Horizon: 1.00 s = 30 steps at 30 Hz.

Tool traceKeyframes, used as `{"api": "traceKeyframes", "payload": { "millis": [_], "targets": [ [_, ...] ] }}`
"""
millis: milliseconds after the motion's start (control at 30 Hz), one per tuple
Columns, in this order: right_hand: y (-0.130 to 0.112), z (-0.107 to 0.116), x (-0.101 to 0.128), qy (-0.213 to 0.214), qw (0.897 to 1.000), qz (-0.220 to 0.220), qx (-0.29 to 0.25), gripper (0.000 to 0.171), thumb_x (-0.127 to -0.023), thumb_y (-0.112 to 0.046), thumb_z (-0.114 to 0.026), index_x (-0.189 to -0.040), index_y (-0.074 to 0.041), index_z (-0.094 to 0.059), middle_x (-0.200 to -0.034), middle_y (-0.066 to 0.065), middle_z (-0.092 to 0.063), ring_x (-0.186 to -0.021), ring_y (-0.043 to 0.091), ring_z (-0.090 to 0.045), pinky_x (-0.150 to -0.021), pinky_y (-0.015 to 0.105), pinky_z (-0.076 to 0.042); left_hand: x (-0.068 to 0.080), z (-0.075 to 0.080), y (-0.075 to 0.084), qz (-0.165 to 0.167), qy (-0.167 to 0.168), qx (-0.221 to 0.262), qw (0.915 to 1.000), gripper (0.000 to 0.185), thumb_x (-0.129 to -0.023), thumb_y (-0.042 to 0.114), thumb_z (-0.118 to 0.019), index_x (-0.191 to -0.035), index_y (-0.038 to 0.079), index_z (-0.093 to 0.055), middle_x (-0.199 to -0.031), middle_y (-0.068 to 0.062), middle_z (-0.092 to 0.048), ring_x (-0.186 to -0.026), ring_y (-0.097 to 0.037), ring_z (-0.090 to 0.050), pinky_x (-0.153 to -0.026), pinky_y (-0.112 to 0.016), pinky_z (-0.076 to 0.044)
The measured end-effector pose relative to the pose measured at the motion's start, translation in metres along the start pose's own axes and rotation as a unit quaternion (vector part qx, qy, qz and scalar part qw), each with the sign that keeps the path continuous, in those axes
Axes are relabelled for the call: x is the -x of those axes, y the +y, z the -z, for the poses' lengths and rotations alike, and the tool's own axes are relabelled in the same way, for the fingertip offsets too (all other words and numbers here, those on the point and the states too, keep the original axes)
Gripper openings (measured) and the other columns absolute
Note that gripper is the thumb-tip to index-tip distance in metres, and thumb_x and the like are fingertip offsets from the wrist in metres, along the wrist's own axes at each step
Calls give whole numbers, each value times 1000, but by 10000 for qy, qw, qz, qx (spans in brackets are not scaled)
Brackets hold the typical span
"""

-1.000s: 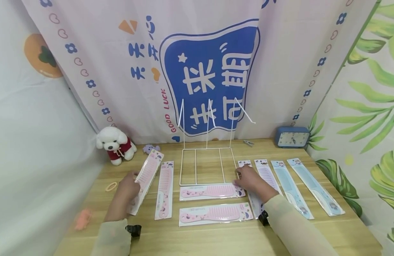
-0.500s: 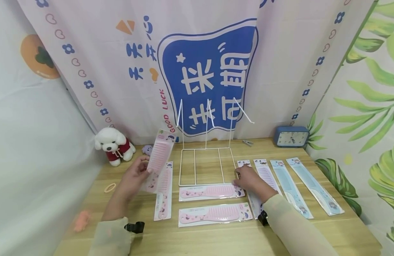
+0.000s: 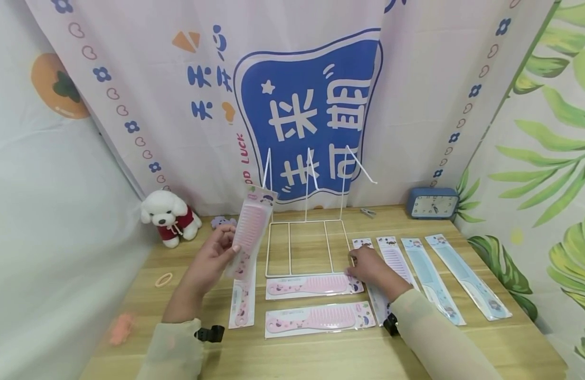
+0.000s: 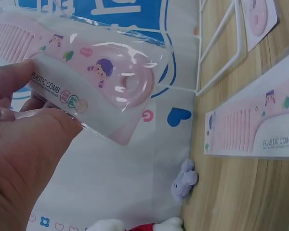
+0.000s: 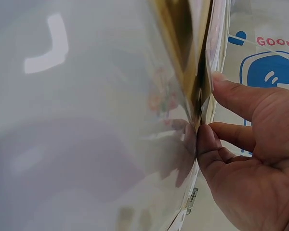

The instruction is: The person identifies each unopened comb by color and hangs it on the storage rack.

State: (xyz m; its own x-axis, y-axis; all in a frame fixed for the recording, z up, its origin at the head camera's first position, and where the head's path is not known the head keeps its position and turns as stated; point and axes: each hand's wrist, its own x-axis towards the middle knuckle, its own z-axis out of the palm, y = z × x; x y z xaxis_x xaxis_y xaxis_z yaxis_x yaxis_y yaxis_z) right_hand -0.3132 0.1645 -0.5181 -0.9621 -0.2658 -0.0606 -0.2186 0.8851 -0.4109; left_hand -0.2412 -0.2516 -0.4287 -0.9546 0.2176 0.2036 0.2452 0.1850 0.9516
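Observation:
My left hand (image 3: 209, 266) pinches a pink packaged comb (image 3: 252, 227) between thumb and fingers, raised and tilted at the left side of a white wire rack (image 3: 290, 248). Printed on that package, in the left wrist view, is "PLASTIC COMB" (image 4: 45, 83). Behind it, partly covered, another pink packaged comb (image 3: 243, 309) lies on the table. At the rack's front right corner, my right hand (image 3: 372, 268) grips the base wire. Two pink packaged combs lie crosswise before the rack, one nearer the rack (image 3: 311, 285) and one closer to me (image 3: 316, 319).
Purple packaged combs (image 3: 396, 259) and blue packaged combs (image 3: 430, 277) lie to the right, one purple partly under my right arm. Around the edges are a plush dog (image 3: 166, 214), a blue clock (image 3: 433, 204), a clip (image 3: 368, 212), a hair tie (image 3: 163, 279) and a fuzzy coral thing (image 3: 123, 328).
My left hand has lifted the pink packaged comb off the table and carried it up and right, toward the rack's left hook. My right hand has stayed at the rack's corner.

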Motion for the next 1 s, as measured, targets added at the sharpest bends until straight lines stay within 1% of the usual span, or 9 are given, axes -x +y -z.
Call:
{"api": "traceKeyframes", "payload": {
  "millis": [67, 167, 300, 367, 467, 567, 733, 800, 1000],
  "targets": [
    [1, 0, 0, -7, 10000, -12, -11, 46, -93, -22, -87, -130, 3, -74, -108, 16, -76, -103, 30, -68, -95, 51, -60, -2, -2, 0, -25, -26, 24, 10000, 31, -111, -1, -51, -141, -1, -40, -131, -23, -61, -113, -14, -66, -95, -28, -61],
    [1, -1, -1, -25, 10000, -60, -33, 49, -93, -22, -87, -133, 3, -73, -115, 20, -76, -112, 34, -69, -101, 53, -59, -5, -4, -2, -22, 32, 10, 10000, 32, -111, -2, -51, -142, 0, -40, -129, -21, -62, -111, -15, -67, -94, -30, -62],
    [2, -1, -1, -38, 10000, -69, -29, 50, -94, -22, -87, -135, 3, -72, -120, 22, -76, -118, 38, -69, -105, 55, -58, -7, -5, -2, 24, 105, 33, 9999, 34, -112, -2, -51, -143, -1, -38, -128, -21, -62, -109, -12, -67, -91, -29, -62],
    [3, -1, -1, -43, 10000, -71, -31, 50, -94, -22, -86, -135, 3, -73, -119, 21, -76, -117, 37, -70, -104, 54, -59, -9, -5, -2, 81, 117, 44, 9999, 34, -112, -3, -50, -144, -1, -38, -130, -24, -61, -108, -12, -67, -91, -29, -62],
    [3, -2, -2, -48, 9999, -112, -46, 51, -95, -23, -86, -136, 3, -72, -123, 22, -76, -121, 39, -69, -107, 55, -58, -11, -6, -3, 229, 141, -13, 9996, 36, -112, -3, -50, -146, 0, -38, -135, -29, -59, -109, -14, -67, -91, -29, -62],
    [3, -2, -2, -53, 9999, -132, -51, 52, -95, -22, -86, -138, 4, -71, -126, 24, -75, -125, 41, -68, -109, 56, -57, -13, -8, -4, 358, 215, -96, 9991, 37, -112, -3, -49, -147, 1, -38, -137, -30, -59, -110, -16, -66, -91, -28, -61],
    [3, -2, -2, -61, 9999, -102, -47, 50, -94, -21, -86, -136, 3, -72, -121, 23, -75, -119, 38, -69, -106, 54, -58, -21, -14, -7, 548, 440, -109, 9975, 38, -111, -4, -49, -147, 4, -38, -137, -28, -61, -110, -15, -64, -89, -24, -59],
    [3, -2, -3, -49, 9999, -93, -46, 50, -94, -21, -87, -135, 3, -73, -121, 22, -75, -117, 37, -69, -106, 54, -58, -25, -18, -8, 651, 580, -141, 9961, 39, -111, -4, -49, -147, 6, -39, -137, -28, -61, -111, -17, -63, -89, -24, -59],
    [2, -2, -4, -66, 9998, -179, -40, 52, -94, -22, -86, -137, 3, -72, -121, 20, -76, -114, 33, -69, -103, 52, -60, -43, -26, -7, 1024, 1006, -392, 9889, 45, -111, 0, -49, -153, 12, -42, -139, -24, -63, -119, -27, -62, -94, -30, -55]
  ]
}}
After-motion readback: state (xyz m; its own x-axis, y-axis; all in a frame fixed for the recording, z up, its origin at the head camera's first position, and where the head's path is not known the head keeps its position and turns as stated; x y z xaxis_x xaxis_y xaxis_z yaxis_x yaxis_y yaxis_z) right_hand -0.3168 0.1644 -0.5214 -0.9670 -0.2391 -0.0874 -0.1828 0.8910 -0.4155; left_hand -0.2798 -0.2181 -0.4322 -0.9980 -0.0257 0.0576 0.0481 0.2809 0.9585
